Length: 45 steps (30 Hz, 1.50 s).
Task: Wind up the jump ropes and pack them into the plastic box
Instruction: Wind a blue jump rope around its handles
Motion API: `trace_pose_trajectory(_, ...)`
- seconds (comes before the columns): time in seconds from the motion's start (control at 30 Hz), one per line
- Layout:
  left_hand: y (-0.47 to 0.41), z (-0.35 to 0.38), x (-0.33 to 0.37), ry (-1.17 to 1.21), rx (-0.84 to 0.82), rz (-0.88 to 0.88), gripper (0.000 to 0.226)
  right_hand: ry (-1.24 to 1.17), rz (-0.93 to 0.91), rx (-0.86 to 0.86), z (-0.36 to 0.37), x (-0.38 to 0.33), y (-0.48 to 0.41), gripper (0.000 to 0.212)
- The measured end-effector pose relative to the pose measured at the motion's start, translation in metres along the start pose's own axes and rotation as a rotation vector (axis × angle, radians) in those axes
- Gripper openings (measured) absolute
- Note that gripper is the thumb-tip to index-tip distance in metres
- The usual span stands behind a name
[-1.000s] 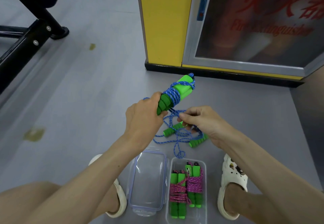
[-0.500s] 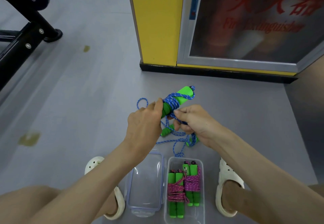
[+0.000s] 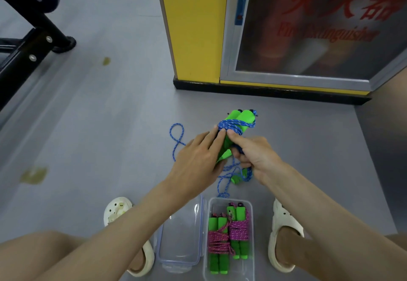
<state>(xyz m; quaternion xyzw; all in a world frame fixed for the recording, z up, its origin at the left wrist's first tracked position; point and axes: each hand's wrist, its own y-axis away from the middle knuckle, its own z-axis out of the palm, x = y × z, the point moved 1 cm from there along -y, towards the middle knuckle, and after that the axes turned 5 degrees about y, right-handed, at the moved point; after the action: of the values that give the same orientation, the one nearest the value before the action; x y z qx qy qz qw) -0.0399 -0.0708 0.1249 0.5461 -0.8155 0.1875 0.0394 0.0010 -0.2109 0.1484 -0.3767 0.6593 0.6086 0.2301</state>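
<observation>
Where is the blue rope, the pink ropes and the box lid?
blue rope (image 3: 236, 125), head view, on its wound coils.
pink ropes (image 3: 239, 230), head view, on the right bundle's coils.
box lid (image 3: 182, 241), head view, on its clear middle.

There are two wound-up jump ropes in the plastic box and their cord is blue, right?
Two wound-up jump ropes do lie in the plastic box, but the head view shows their cord is pink, not blue.

Plastic box (image 3: 230, 199) btm edge cut off, cabinet lettering (image 3: 326, 34) blurred.
</observation>
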Motion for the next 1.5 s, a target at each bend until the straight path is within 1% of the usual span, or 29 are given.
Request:
trace_pose_trajectory(0.03, -0.001, -0.003, 0.000, 0.101, -0.024, -0.038, 0.058, 0.002, -0.008, 0.005, -0.002, 0.000, 0.000, 0.037)
trace_pose_trajectory(0.07, -0.003, -0.007, 0.001, 0.244, -0.043, -0.114, 0.056, 0.000, -0.019, 0.004, -0.005, 0.000, 0.000, 0.036)
trace_pose_trajectory(0.13, -0.008, -0.016, 0.002, 0.594, -0.083, -0.329, 0.047, -0.004, -0.045, -0.019, -0.009, -0.001, 0.001, 0.035)
trace_pose_trajectory(0.2, -0.014, -0.023, -0.001, 0.834, -0.026, -0.558, 0.041, 0.010, -0.071, -0.078, -0.011, -0.002, 0.003, 0.035)
trace_pose_trajectory(0.23, -0.016, -0.026, -0.004, 0.943, -0.025, -0.686, 0.042, 0.019, -0.079, -0.115, -0.009, -0.002, 0.004, 0.035)
trace_pose_trajectory(0.27, -0.017, -0.028, -0.006, 1.073, -0.080, -0.811, 0.044, 0.023, -0.084, -0.149, -0.008, -0.001, 0.005, 0.034)
trace_pose_trajectory(0.3, -0.017, -0.029, -0.008, 1.217, -0.185, -0.914, 0.045, 0.023, -0.088, -0.178, -0.006, -0.001, 0.006, 0.033)
trace_pose_trajectory(0.33, -0.015, -0.029, -0.009, 1.336, -0.307, -0.972, 0.044, 0.021, -0.092, -0.197, -0.005, 0.000, 0.006, 0.033)
trace_pose_trajectory(0.37, -0.014, -0.030, -0.009, 1.425, -0.399, -0.984, 0.042, 0.018, -0.095, -0.206, -0.004, -0.001, 0.006, 0.033)
trace_pose_trajectory(0.4, -0.013, -0.033, -0.008, 1.482, -0.446, -0.964, 0.042, 0.015, -0.098, -0.208, -0.004, -0.001, 0.006, 0.033)
trace_pose_trajectory(0.43, -0.013, -0.034, -0.009, 1.504, -0.444, -0.939, 0.042, 0.011, -0.099, -0.208, -0.004, -0.002, 0.006, 0.034)
trace_pose_trajectory(0.47, -0.013, -0.036, -0.009, 1.504, -0.409, -0.924, 0.042, 0.009, -0.103, -0.208, -0.004, -0.002, 0.006, 0.036)
trace_pose_trajectory(0.53, -0.015, -0.037, -0.011, 1.445, -0.285, -0.930, 0.037, 0.026, -0.112, -0.201, -0.003, -0.002, 0.005, 0.037)
trace_pose_trajectory(0.6, -0.017, -0.037, -0.014, 1.399, -0.174, -0.950, 0.034, 0.049, -0.125, -0.173, -0.004, -0.002, 0.005, 0.032)
trace_pose_trajectory(0.67, -0.017, -0.038, -0.015, 1.369, -0.113, -0.935, 0.030, 0.103, -0.152, -0.151, -0.007, -0.002, 0.004, 0.022)
trace_pose_trajectory(0.77, -0.017, -0.041, -0.017, 1.319, -0.076, -0.893, 0.030, 0.236, -0.242, -0.147, -0.011, -0.003, 0.004, 0.003)
trace_pose_trajectory(0.87, -0.016, -0.040, -0.022, 1.231, -0.049, -0.857, 0.039, 0.484, -0.358, -0.019, -0.013, 0.002, 0.002, 0.011)
trace_pose_trajectory(0.97, -0.016, -0.040, -0.026, 1.109, -0.003, -0.795, 0.044, 0.668, -0.459, 0.108, -0.013, 0.005, 0.002, 0.012)
trace_pose_trajectory(1.03, -0.016, -0.040, -0.027, 0.998, 0.005, -0.726, 0.047, 0.795, -0.497, 0.156, -0.011, 0.006, 0.004, 0.009)
trace_pose_trajectory(1.1, -0.014, -0.038, -0.027, 0.880, 0.010, -0.675, 0.049, 0.898, -0.491, 0.209, -0.009, 0.004, 0.006, 0.013)
trace_pose_trajectory(1.13, -0.014, -0.038, -0.027, 0.820, 0.018, -0.653, 0.051, 0.850, -0.446, 0.199, -0.010, 0.002, 0.006, 0.015)
trace_pose_trajectory(1.17, -0.013, -0.038, -0.026, 0.753, 0.028, -0.632, 0.052, 0.669, -0.340, 0.138, -0.010, -0.001, 0.005, 0.016)
trace_pose_trajectory(1.23, -0.013, -0.039, -0.025, 0.593, 0.035, -0.594, 0.054, 0.129, -0.057, -0.086, -0.008, -0.007, 0.008, 0.015)
trace_pose_trajectory(1.27, -0.014, -0.040, -0.023, 0.496, 0.033, -0.577, 0.054, -0.009, 0.011, -0.155, -0.007, -0.009, 0.009, 0.014)
trace_pose_trajectory(1.3, -0.015, -0.041, -0.022, 0.401, 0.030, -0.557, 0.053, -0.001, 0.010, -0.182, -0.007, -0.009, 0.009, 0.014)
trace_pose_trajectory(1.37, -0.015, -0.041, -0.017, 0.265, 0.029, -0.520, 0.052, 0.112, -0.045, -0.200, -0.005, -0.008, 0.012, 0.018)
trace_pose_trajectory(1.43, -0.014, -0.039, -0.014, 0.214, 0.032, -0.498, 0.052, 0.174, -0.073, -0.217, -0.003, -0.010, 0.015, 0.022)
trace_pose_trajectory(1.5, -0.012, -0.036, -0.013, 0.193, 0.035, -0.486, 0.052, 0.176, -0.074, -0.234, -0.002, -0.010, 0.016, 0.025)
